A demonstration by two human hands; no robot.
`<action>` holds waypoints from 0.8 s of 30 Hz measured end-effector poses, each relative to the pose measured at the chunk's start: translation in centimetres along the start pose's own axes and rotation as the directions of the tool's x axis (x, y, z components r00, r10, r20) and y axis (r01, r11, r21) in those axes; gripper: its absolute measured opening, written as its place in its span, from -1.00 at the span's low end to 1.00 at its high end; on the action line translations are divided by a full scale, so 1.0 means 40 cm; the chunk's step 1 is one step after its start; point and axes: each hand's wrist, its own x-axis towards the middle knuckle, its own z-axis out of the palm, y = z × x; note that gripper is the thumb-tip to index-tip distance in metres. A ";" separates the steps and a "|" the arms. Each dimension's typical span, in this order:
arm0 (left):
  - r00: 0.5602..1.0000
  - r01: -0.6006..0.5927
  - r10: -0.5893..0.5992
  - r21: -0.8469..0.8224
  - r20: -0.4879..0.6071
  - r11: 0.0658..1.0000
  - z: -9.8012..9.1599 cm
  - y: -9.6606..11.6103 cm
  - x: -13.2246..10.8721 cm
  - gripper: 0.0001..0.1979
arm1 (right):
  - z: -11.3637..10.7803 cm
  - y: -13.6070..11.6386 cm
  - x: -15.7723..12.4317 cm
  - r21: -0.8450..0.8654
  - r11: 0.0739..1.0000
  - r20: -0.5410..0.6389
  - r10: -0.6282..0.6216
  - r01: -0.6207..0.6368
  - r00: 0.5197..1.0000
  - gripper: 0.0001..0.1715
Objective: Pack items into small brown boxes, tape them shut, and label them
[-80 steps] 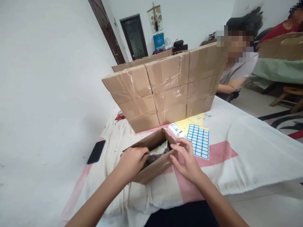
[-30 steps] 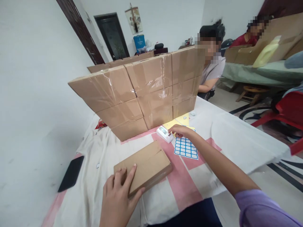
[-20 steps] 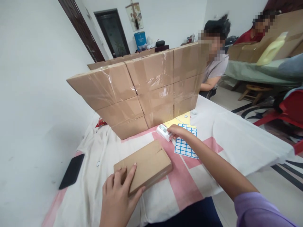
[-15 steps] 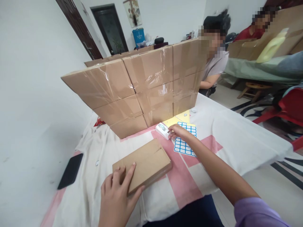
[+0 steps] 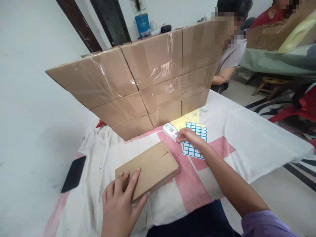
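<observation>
Left hand [image 5: 120, 197] lies spread, unclenched, on the carton [image 5: 154, 164]; right hand [image 5: 189, 136] meets the white device [image 5: 170, 131] (grasp indeterminable).

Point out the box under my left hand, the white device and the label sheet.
Box [image 5: 149, 167], head view: middle of top face.
White device [image 5: 170, 130], head view: upper face.
Label sheet [image 5: 190, 150], head view: uncovered near part.

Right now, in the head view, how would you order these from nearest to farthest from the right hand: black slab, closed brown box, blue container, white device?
1. White device, just left of the right hand.
2. Closed brown box, under the left hand.
3. Black slab, farther left.
4. Blue container, in the background.
</observation>
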 end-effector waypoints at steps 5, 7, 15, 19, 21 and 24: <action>1.000 -0.021 0.021 0.016 -0.019 1.000 -0.003 0.000 0.003 -0.36 | -0.015 0.010 -0.002 -0.117 0.991 0.006 0.066 -0.065 0.998 -0.69; 0.999 -0.031 0.032 0.017 -0.023 0.999 -0.004 0.001 0.005 -0.36 | -0.023 0.019 0.000 -0.181 0.978 0.018 0.107 -0.102 0.994 -0.63; 0.998 -0.048 0.049 0.029 -0.036 0.998 -0.006 0.006 0.016 -0.35 | -0.027 0.037 0.017 -0.262 0.960 0.045 0.112 -0.097 0.993 -0.71; 0.999 -0.033 0.034 0.038 -0.028 0.999 -0.007 0.007 0.015 -0.34 | -0.028 0.047 0.021 -0.296 0.951 0.043 0.107 -0.089 0.993 -0.73; 0.999 -0.032 0.033 0.045 -0.022 0.998 -0.008 0.009 0.013 -0.33 | -0.033 0.043 0.013 -0.303 0.949 0.056 0.108 -0.086 0.993 -0.73; 1.000 -0.020 0.022 0.058 -0.021 0.998 -0.012 0.013 0.013 -0.33 | -0.041 0.008 -0.024 -0.306 0.950 0.097 0.096 -0.062 0.991 -0.75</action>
